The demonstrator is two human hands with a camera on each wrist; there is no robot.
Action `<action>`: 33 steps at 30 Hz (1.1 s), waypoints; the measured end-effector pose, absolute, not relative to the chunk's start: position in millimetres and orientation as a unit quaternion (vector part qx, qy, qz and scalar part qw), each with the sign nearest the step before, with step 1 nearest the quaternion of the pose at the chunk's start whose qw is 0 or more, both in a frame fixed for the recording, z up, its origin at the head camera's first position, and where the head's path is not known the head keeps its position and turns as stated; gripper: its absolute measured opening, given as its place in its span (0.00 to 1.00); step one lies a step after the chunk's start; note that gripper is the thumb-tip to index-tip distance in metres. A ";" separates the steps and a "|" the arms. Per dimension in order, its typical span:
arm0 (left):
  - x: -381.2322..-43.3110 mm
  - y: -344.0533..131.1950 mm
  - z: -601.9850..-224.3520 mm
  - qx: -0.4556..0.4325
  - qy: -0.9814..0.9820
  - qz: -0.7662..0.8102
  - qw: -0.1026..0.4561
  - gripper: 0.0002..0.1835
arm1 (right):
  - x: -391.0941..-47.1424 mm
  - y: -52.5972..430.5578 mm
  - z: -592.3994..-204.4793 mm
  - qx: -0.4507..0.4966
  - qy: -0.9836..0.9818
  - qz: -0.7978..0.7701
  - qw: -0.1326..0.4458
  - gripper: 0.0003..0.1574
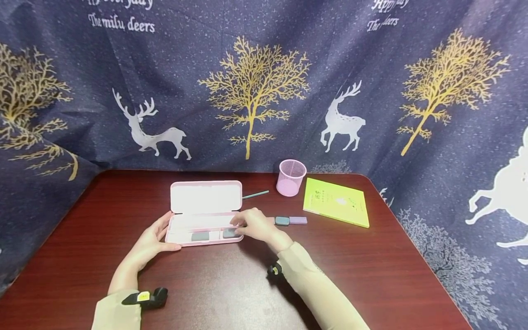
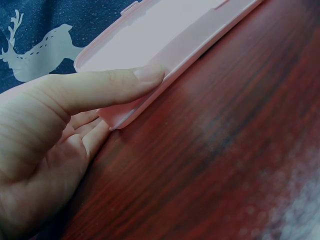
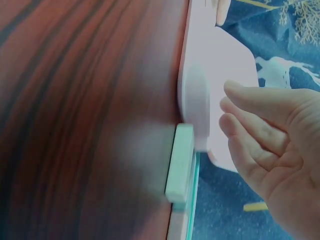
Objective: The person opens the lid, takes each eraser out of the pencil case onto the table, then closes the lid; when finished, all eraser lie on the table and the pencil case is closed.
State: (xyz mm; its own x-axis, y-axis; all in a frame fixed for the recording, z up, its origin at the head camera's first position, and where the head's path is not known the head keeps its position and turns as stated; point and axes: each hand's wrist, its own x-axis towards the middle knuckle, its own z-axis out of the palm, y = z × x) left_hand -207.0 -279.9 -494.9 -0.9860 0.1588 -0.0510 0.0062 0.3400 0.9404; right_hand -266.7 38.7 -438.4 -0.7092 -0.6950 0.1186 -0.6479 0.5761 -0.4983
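Note:
A pink pencil case lies with its lid raised at the back. My left hand holds the case's left end, thumb along the front edge and fingers round the far side. Over the right end reaches my right hand, fingertips above the small compartment. In the right wrist view its fingers are loosely bent, with nothing visible between them. One grey block, eraser-like, sits in that compartment, partly covered by the right hand. Another grey block lies in the longer compartment.
Right of the case, a teal block and a purple block lie in a row. Behind are a thin green stick, a pink mesh pen holder and a yellow-green book. A patterned curtain hangs behind the table.

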 end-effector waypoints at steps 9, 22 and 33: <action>-204.9 -279.7 -493.6 0.054 0.816 0.572 0.066 0.59 | -256.3 9.9 -434.5 -0.395 0.877 -0.268 0.045 0.15; -205.3 -280.6 -493.3 0.058 0.814 0.574 0.063 0.59 | -247.8 -23.3 -434.3 -0.419 0.884 -0.200 0.056 0.15; -204.1 -280.0 -492.5 0.059 0.812 0.577 0.066 0.59 | -243.6 -41.1 -437.6 -0.435 0.885 -0.155 0.051 0.15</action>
